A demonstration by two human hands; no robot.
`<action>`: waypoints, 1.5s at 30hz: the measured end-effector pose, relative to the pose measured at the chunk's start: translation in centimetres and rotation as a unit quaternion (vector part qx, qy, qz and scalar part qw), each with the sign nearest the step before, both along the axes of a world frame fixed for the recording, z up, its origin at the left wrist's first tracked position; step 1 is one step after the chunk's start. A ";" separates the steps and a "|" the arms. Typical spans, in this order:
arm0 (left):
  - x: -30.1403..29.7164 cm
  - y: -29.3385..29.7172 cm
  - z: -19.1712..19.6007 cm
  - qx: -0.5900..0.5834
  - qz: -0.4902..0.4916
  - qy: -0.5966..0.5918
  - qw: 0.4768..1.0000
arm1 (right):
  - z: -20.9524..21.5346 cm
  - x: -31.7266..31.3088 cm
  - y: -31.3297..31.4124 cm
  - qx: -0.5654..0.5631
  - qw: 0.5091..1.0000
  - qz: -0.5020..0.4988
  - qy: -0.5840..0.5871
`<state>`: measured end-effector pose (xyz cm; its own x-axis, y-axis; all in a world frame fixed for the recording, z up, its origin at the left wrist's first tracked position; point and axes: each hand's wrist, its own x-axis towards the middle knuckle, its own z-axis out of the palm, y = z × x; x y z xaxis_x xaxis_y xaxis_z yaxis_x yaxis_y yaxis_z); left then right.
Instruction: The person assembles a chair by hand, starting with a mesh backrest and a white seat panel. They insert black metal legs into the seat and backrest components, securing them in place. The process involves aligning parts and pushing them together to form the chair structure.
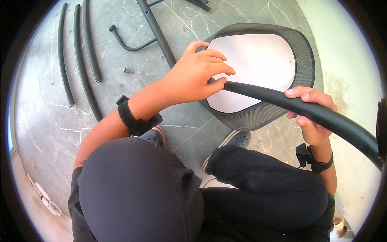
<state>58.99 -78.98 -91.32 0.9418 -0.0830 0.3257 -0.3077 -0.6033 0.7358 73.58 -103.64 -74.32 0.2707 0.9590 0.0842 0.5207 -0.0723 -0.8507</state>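
A curved black metal tube [266,93] slants across the front of me, and my right hand [312,111] is wrapped round its middle. The tube's thick part runs off past the right edge of the view. At its narrower far end is my left hand [199,74], with fingers spread and the thumb beside the tube tip. Whether that thumb presses on the tube I cannot tell. Beneath the tube on the floor lies a rounded panel with a white middle [250,56] and a black mesh rim [305,52].
Three loose black tubes [78,48] lie on the grey marble-patterned floor at the left. A black tube frame [155,34] with a hooked arm [129,47] is at the top. A small metal bolt [128,71] lies between them. The white wall [342,48] stands along the right.
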 end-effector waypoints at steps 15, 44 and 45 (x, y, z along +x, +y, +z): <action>0.8 -2.9 1.6 -0.093 -0.090 0.000 0.992 | 0.8 -0.6 2.2 -0.020 0.987 0.073 -0.141; 0.3 -3.5 1.5 -0.026 -0.081 -0.001 0.996 | -2.9 -1.4 2.0 -0.053 0.982 0.112 -0.140; 0.3 -3.3 1.5 -0.032 -0.101 0.012 0.994 | -3.1 -1.5 2.0 -0.057 0.980 0.124 -0.145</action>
<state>59.32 -82.29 -89.85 0.9157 -0.2501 0.3146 -0.3996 -0.4827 0.7793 72.13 -101.64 -77.38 0.0093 0.9999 0.0113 0.7535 0.0005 -0.6575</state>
